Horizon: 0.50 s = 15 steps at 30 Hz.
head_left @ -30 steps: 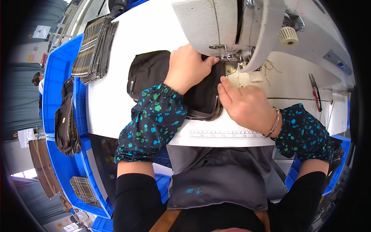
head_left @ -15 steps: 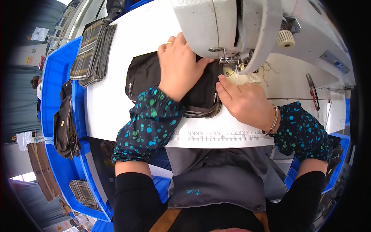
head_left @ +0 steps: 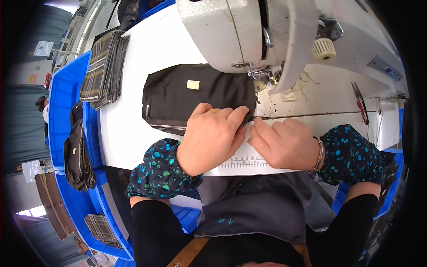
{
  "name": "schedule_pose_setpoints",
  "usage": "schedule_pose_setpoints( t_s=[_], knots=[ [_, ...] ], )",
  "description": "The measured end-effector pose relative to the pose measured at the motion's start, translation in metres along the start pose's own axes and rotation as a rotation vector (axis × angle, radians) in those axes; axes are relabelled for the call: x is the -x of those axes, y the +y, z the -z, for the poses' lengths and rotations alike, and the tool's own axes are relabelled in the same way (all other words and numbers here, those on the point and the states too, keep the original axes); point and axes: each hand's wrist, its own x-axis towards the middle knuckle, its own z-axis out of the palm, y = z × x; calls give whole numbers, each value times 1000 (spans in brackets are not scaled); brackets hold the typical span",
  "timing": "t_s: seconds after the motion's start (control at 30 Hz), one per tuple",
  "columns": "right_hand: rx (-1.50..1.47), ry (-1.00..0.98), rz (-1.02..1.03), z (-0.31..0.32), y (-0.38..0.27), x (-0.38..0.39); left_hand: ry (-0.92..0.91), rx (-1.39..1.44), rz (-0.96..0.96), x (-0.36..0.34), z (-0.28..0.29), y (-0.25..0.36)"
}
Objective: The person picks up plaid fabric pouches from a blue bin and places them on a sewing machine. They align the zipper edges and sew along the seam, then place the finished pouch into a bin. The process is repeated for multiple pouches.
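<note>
A black fabric pouch (head_left: 178, 94) with a small pale label and a metal zipper along its near side lies flat on the white sewing table. My left hand (head_left: 215, 135) rests over its near right part, fingers closed on the corner by the zipper's end. Close beside it, my right hand (head_left: 284, 142) is curled, thumb and fingertips pinched at the same corner; the exact part gripped is hidden. The presser foot and needle area of a sewing machine (head_left: 231, 31) stands just beyond the pouch's far right corner, apart from both hands.
Red-handled thread snips (head_left: 361, 104) lie at the right, near loose threads and lint. A stack of plaid fabric pieces (head_left: 103, 66) sits at the far left. Blue bins (head_left: 66, 107) flank the table, one with black pouches (head_left: 78, 153) over its edge. A printed ruler (head_left: 242, 163) runs along the near edge.
My left hand has moved nearer, from the pouch's upper part to its near right corner, uncovering the label. My right hand has shifted nearer too, away from the presser foot. The pouch has turned slightly.
</note>
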Motion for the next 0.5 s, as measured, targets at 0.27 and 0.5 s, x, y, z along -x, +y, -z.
schedule_pose_setpoints(
  t_s=[0.27, 0.5],
  knots=[
    [40, 5, 15, -5, -7, -3, 76, -42, -25, 0, -1, 2],
    [33, 32, 5, -6, -5, -4, 84, -80, -17, -1, 6, 3]
  ],
)
